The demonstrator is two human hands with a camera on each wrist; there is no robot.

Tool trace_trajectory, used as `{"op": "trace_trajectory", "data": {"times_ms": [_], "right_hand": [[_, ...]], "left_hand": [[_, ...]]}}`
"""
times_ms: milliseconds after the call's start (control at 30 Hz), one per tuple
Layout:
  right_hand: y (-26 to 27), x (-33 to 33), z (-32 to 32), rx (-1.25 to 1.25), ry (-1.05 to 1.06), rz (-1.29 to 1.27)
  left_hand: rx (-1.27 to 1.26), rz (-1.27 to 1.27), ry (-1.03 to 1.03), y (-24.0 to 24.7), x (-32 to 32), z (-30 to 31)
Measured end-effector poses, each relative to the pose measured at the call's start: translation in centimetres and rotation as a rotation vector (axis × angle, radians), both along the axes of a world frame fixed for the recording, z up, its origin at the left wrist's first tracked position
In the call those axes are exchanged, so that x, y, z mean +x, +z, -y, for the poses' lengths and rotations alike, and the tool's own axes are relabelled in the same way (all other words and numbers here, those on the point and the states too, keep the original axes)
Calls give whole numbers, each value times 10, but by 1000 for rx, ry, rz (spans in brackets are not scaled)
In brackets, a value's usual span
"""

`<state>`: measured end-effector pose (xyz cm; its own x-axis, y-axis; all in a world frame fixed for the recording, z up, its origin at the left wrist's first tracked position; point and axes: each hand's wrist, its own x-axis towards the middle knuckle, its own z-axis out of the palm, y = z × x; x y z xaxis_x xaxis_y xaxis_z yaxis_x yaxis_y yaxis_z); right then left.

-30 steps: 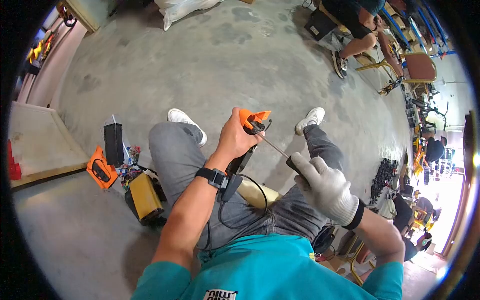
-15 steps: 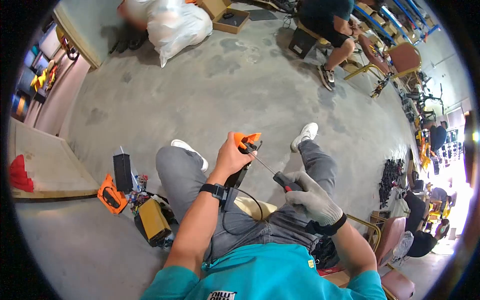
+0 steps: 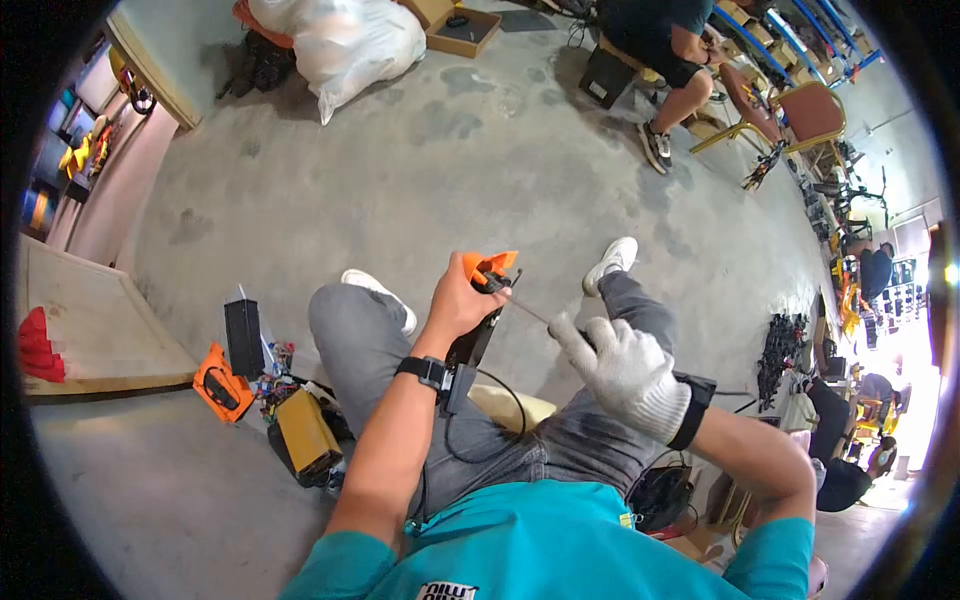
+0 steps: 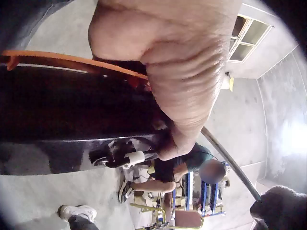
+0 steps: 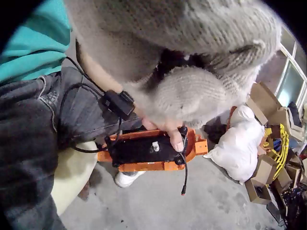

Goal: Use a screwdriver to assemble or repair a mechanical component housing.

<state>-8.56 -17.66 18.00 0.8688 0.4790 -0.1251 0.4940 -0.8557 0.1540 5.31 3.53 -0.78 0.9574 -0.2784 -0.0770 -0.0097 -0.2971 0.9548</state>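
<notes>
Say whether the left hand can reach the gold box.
Probably not freely: the left hand holds the orange-and-black part, and the left leg lies between it and the gold box.

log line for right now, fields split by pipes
left hand: grips orange-and-black part | gloved right hand: holds screwdriver | screwdriver: angled toward part

From where I stand, the only lettering big enough to catch is on the white patch (image 3: 447, 592) of the teal shirt (image 3: 520, 535); its dark, blocky capitals run upside down in the head view and are cut off at the lower edge, so I can't read the word surely; the black box (image 3: 605, 76) bears a small pale mark, too tiny to read.
</notes>
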Motion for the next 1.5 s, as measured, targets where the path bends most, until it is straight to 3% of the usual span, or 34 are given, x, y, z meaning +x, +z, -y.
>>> {"op": "trace_trajectory", "data": {"times_ms": [167, 300, 367, 400, 433, 500, 533, 567, 667, 733, 767, 867, 900, 1000, 1033, 1100, 1133, 1367, 1500], "right_hand": [[19, 12, -9, -86, -24, -140], [24, 19, -16, 113, -236, -366], [6, 18, -6, 813, -281, -306], [-4, 21, -10, 983, -388, -300], [0, 19, -10, 983, -385, -304], [23, 18, -12, 1576, -1371, -1112], [-7, 5, 3, 1751, -1399, -1308], [-25, -6, 2, 1964, -1487, -1335], [-20, -4, -16, 2067, -1513, -1251], [-24, -12, -7, 1781, -1268, -1209], [-23, -15, -6, 1785, -1266, -1204], [-19, -13, 3, 1232, -1127, -865], [-22, -14, 5, 1235, -1125, -859], [-35, -19, 12, 926, -688, -347], [-37, -21, 12, 930, -686, -339], [-40, -25, 8, 699, -386, 9], [-41, -23, 6, 561, -332, 87], [-17, -4, -1, 122, -128, -55], [3, 11, -4, -41, 28, -6]], "left_hand": [[-1, -22, 19, 11, -1, 1], [50, -107, 17, 20, -2, 2], [21, -114, 16, 17, 0, 2], [37, -115, 30, 20, -1, 2], [55, -110, 44, 22, -3, 2], [81, -111, 43, 28, -5, -1], [95, -102, 47, 33, -3, 1], [47, -109, 62, 28, -5, 2], [79, -76, 52, 22, 0, 2], [191, -104, 5, 23, -2, 5], [191, -100, 2, 21, -4, 6], [111, -19, -13, 13, -4, 8], [113, -2, 0, 12, -4, 8], [95, 4, 21, 11, -5, 4], [76, -12, 31, 11, -4, 3], [39, -18, 36, 8, -3, 2], [45, -12, 32, 6, -2, 2], [75, -19, 35, 8, 1, 2], [47, -40, 92, 11, 0, 0]]}}
